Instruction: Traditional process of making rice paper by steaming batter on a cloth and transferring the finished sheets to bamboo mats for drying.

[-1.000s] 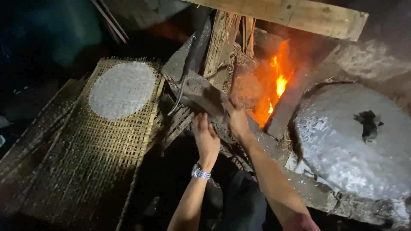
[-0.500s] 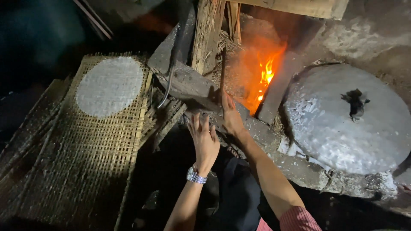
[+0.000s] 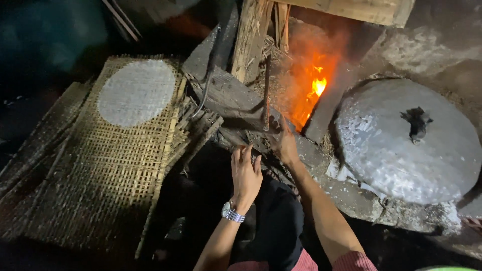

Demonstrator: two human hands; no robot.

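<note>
My left hand (image 3: 246, 175), with a metal watch (image 3: 232, 212) on its wrist, hovers flat with fingers apart over a dark gap, holding nothing. My right hand (image 3: 283, 144) reaches farther in, onto dark firewood pieces (image 3: 228, 98) just in front of the fire (image 3: 314, 90). A thin dark stick (image 3: 266, 90) stands up right by its fingertips; whether the fingers grip it is hidden in the dark. Flames burn orange in the stove's opening, beyond both hands.
A woven bamboo tray (image 3: 115, 175) leans at the left with a round white sheet (image 3: 136, 93) on its upper part. A large round grey lid (image 3: 396, 150) with a dark knob (image 3: 416, 123) covers the stove at the right. Wooden planks (image 3: 251, 35) stand behind the fire.
Both hands have drawn back toward me from the firewood. My left hand has lifted off the wood and opened. The view has tilted, and the thin stick now stands by the fire.
</note>
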